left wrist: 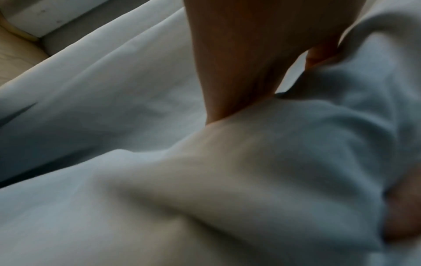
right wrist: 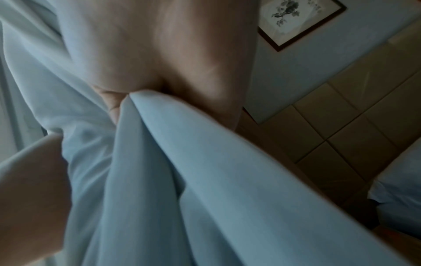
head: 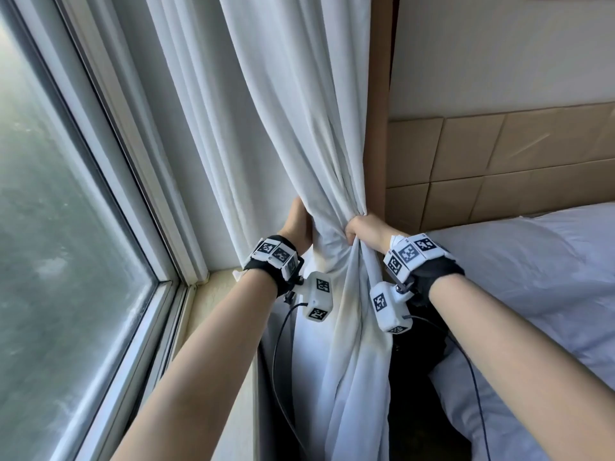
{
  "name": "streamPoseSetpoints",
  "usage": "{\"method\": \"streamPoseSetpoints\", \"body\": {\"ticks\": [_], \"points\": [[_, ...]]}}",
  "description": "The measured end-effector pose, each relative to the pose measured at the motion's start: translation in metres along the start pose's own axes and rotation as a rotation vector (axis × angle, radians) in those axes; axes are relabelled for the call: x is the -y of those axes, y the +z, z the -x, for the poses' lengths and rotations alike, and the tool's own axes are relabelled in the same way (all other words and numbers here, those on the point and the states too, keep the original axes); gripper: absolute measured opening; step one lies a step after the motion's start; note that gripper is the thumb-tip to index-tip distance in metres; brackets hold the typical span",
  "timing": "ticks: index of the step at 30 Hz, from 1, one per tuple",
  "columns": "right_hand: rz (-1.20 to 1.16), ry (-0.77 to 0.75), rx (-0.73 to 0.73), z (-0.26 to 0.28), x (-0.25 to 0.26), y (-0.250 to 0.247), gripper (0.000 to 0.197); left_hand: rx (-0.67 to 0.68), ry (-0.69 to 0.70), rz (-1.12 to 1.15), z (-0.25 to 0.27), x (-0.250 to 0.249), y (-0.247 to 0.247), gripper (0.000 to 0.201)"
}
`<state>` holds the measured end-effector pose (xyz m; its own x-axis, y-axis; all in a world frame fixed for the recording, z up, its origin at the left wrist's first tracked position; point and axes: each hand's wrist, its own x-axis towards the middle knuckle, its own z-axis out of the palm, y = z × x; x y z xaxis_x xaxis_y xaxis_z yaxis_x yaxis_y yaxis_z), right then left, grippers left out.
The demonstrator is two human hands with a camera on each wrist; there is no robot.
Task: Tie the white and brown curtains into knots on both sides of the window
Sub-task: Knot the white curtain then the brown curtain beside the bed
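Observation:
The white curtain (head: 293, 111) hangs in the middle of the head view, pulled together into a bunch at waist height. My right hand (head: 361, 229) grips that bunch in a fist from the right. The right wrist view shows folds of the curtain (right wrist: 205, 180) running out under the right hand (right wrist: 148, 54). My left hand (head: 298, 222) holds the curtain's left edge, its fingers hidden behind the cloth. In the left wrist view the left hand (left wrist: 239, 54) pinches a fold of the curtain (left wrist: 114, 198). A narrow strip of brown curtain (head: 377, 94) hangs just right of the white one, untouched.
The window pane (head: 66, 227) and its frame fill the left, with a sill (head: 216, 311) below. A bed with white bedding (head: 532, 277) and a tan padded headboard (head: 499, 161) stand close on the right. A framed picture (right wrist: 300, 21) hangs on the wall.

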<state>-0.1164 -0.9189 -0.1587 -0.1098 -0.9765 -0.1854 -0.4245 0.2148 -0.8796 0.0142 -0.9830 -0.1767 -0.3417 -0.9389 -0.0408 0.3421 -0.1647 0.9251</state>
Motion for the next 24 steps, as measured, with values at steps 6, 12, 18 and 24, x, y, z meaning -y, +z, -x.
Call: {"method": "streamPoseSetpoints", "body": {"ticks": [6,12,18,24], "points": [[-0.038,-0.004,-0.027,0.002,0.002,0.003,0.013,-0.076,0.06,-0.124,0.007,0.004,-0.003,0.011],[-0.044,-0.042,-0.069,0.001,-0.004,0.0,0.024,-0.419,0.339,-0.258,0.006,0.009,-0.016,0.023],[0.045,-0.116,-0.182,-0.004,-0.008,-0.006,0.025,-0.657,0.521,-0.381,0.013,0.011,-0.052,0.035],[0.301,-0.107,-0.296,-0.007,-0.008,0.002,0.038,-0.679,0.709,-0.644,0.043,0.023,-0.043,0.023]]}}
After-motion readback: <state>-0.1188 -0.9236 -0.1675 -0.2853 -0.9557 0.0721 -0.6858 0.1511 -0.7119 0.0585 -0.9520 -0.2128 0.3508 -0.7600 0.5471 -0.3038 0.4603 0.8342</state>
